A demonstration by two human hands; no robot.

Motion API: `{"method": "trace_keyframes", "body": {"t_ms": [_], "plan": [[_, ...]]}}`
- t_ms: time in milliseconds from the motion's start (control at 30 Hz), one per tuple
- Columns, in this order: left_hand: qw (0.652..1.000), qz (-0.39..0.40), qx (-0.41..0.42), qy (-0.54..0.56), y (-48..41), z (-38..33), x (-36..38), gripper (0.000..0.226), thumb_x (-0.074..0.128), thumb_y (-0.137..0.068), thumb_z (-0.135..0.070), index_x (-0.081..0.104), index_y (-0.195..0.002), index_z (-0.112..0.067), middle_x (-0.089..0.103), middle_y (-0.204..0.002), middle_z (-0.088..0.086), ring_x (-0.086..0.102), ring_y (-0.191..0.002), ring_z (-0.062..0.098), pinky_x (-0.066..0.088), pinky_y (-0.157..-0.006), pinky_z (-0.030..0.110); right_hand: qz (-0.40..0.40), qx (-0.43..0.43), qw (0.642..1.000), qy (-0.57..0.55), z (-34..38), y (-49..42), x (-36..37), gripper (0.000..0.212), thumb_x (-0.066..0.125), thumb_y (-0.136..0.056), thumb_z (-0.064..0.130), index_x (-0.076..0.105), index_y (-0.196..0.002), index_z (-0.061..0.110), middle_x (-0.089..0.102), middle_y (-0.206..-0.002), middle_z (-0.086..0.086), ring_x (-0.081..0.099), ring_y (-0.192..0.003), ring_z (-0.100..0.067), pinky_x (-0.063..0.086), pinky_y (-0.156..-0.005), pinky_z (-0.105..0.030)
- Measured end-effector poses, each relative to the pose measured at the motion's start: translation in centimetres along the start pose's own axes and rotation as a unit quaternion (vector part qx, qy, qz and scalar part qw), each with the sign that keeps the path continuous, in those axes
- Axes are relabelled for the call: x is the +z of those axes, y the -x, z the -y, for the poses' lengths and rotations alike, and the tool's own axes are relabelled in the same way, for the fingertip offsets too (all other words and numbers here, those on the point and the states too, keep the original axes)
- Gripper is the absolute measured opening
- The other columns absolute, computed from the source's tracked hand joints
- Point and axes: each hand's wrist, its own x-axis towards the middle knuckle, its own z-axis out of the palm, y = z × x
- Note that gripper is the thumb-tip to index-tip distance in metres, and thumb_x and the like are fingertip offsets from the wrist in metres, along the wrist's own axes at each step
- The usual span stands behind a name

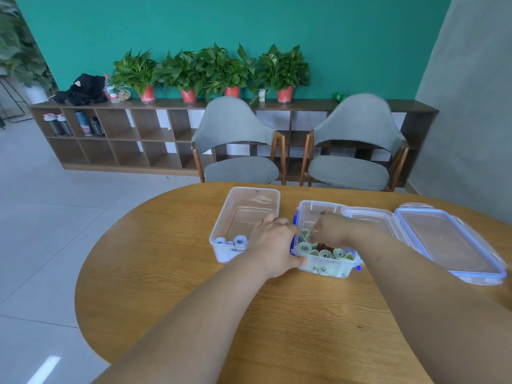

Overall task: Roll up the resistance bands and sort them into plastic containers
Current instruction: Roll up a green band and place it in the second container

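Observation:
Two clear plastic containers stand side by side on the wooden table. The left container holds rolled pale-blue bands at its near end. The right container holds several rolled green bands along its near wall. My left hand grips the right container's near left corner, thumb on its front wall. My right hand reaches into that container, fingertips pinching a green rolled band at the left side.
Two clear lids with blue clips, a smaller lid and a larger lid, lie on the table to the right of the containers. Two grey chairs stand behind the round table. A shelf with potted plants lines the green wall.

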Motion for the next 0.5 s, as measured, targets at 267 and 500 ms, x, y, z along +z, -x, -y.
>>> {"method": "trace_keyframes", "body": {"t_ms": [267, 500], "plan": [[1.0, 0.01, 0.003, -0.001, -0.04, 0.02, -0.22, 0.077, 0.077, -0.082, -0.065, 0.056, -0.148, -0.031, 0.058, -0.138, -0.007, 0.04, -0.131, 0.021, 0.038, -0.112, 0.042, -0.002, 0.007, 1.0, -0.016, -0.19, -0.5, 0.14, 0.028, 0.061, -0.1, 0.025, 0.061, -0.075, 0.013, 0.054, -0.072, -0.003, 0.051, -0.066, -0.021, 0.044, -0.063, -0.032], [1.0, 0.009, 0.001, -0.007, 0.13, -0.22, -0.79, 0.079, 0.077, -0.082, -0.066, 0.054, -0.149, -0.03, 0.056, -0.141, -0.005, 0.039, -0.136, 0.022, 0.037, -0.114, 0.041, -0.03, 0.004, 1.0, -0.001, 0.15, 0.38, -0.47, 0.023, 0.055, -0.102, 0.021, 0.071, -0.088, 0.011, 0.067, -0.084, -0.006, 0.063, -0.076, -0.024, 0.053, -0.072, -0.034]]}}
